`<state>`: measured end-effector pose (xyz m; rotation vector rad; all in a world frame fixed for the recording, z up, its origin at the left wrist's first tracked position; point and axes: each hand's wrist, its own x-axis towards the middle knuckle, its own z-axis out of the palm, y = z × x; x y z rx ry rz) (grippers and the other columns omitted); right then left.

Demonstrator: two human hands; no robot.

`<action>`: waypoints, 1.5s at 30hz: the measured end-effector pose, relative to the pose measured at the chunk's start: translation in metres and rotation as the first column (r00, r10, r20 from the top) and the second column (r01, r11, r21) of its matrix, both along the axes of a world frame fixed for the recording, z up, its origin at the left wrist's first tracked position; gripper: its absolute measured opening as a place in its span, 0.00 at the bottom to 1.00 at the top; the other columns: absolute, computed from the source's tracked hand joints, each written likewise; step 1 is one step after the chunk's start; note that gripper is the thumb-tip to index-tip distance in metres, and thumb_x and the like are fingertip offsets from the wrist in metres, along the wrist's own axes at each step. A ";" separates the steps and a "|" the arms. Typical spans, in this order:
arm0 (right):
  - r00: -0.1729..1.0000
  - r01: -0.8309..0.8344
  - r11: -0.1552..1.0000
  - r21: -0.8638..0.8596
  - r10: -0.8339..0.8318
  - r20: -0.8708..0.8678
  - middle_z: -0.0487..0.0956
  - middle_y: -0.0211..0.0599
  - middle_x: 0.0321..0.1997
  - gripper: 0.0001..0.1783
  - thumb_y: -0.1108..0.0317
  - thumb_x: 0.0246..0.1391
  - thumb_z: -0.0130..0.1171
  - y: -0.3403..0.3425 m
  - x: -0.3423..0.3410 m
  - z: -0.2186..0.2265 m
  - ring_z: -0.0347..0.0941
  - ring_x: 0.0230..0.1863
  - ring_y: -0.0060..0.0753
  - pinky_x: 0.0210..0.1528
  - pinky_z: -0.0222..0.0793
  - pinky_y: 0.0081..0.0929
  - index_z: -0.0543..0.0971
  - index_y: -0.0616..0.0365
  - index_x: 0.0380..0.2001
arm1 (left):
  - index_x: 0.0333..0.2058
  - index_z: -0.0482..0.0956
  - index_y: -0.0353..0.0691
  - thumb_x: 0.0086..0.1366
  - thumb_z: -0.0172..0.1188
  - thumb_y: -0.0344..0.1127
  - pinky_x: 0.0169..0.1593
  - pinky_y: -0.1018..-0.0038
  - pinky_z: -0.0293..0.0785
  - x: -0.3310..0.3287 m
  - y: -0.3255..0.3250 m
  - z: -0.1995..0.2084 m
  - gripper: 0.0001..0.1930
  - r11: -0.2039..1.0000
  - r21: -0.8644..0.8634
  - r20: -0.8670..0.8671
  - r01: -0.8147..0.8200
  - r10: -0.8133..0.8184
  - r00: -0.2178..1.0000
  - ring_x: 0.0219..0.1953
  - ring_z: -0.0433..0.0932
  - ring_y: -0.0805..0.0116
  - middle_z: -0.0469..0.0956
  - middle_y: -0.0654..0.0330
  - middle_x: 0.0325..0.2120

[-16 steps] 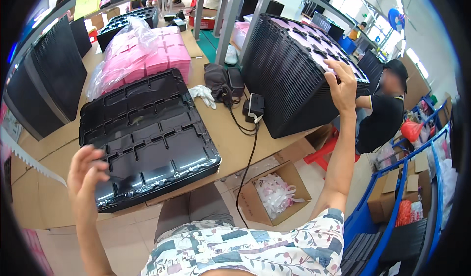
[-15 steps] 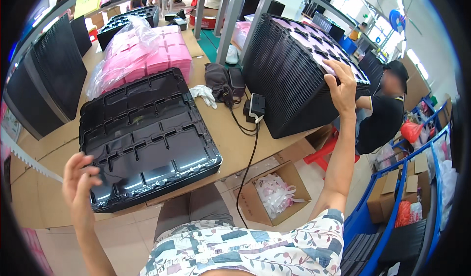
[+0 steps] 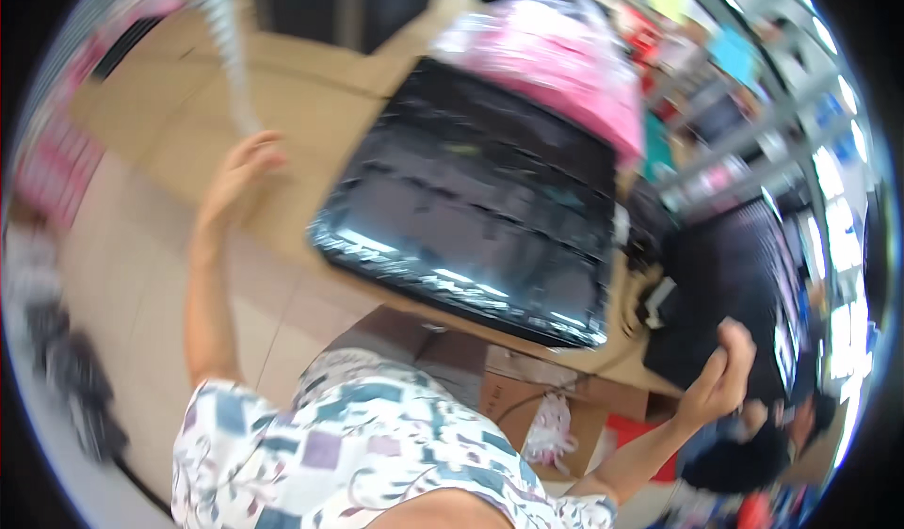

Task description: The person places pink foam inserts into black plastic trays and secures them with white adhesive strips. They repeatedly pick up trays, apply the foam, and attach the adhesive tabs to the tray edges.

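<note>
Motion blurs much of the head view. My left hand is raised over the table's left part, fingers mostly stretched out, with nothing visible in it. The lower end of a pale toothed strip lies just beyond its fingertips; whether they touch cannot be told. A low pile of black plastic trays with molded ridges lies on the table between my hands. My right hand has curled, closed fingers in front of the tall stack of black trays; anything inside them is hidden.
Plastic-wrapped pink sheets sit behind the low pile. Brown board covers the table. Cords and a black adapter lie between the tray piles. A carton with clear plastic stands below; a person in dark clothing sits at right.
My view has swung left, shifting the table rightward in the picture. My right hand has come off the tall stack's top edge, and its fingers have curled. My left hand stays raised.
</note>
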<state>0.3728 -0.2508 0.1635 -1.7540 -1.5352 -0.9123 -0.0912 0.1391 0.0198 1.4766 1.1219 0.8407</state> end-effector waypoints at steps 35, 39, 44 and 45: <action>-0.274 -0.876 0.353 0.328 0.195 -0.942 0.82 0.30 0.30 0.08 0.70 0.59 0.63 0.170 -0.248 -0.074 0.75 0.31 0.14 0.34 0.71 0.16 0.82 0.66 0.36 | 0.58 0.70 0.33 0.62 0.66 0.28 0.46 0.72 0.73 0.013 -0.140 0.056 0.26 0.881 0.235 0.459 0.411 -0.473 0.752 0.45 0.77 0.68 0.78 0.55 0.46; -0.524 -0.851 0.160 0.500 -0.187 -0.831 0.83 0.33 0.31 0.10 0.67 0.59 0.64 0.169 -0.248 -0.100 0.76 0.30 0.15 0.33 0.70 0.14 0.82 0.64 0.38 | 0.54 0.75 0.30 0.61 0.66 0.27 0.47 0.73 0.76 0.016 -0.126 0.050 0.22 0.619 0.443 0.465 0.649 -0.777 0.424 0.45 0.78 0.67 0.78 0.54 0.46; -0.557 -0.827 0.146 0.543 -0.344 -0.756 0.83 0.34 0.29 0.10 0.68 0.58 0.65 0.163 -0.252 -0.119 0.74 0.26 0.15 0.29 0.68 0.13 0.82 0.64 0.37 | 0.43 0.79 0.30 0.56 0.68 0.22 0.42 0.77 0.76 0.019 -0.135 0.022 0.15 0.642 0.258 0.622 0.722 -0.683 0.384 0.38 0.79 0.72 0.80 0.56 0.37; -0.560 -0.823 0.144 0.549 -0.362 -0.745 0.83 0.35 0.29 0.09 0.68 0.58 0.65 0.163 -0.252 -0.122 0.73 0.26 0.14 0.28 0.67 0.13 0.82 0.64 0.37 | 0.42 0.80 0.31 0.57 0.68 0.22 0.41 0.77 0.76 0.021 -0.133 0.020 0.14 0.620 0.320 0.596 0.716 -0.719 0.356 0.38 0.79 0.72 0.80 0.56 0.37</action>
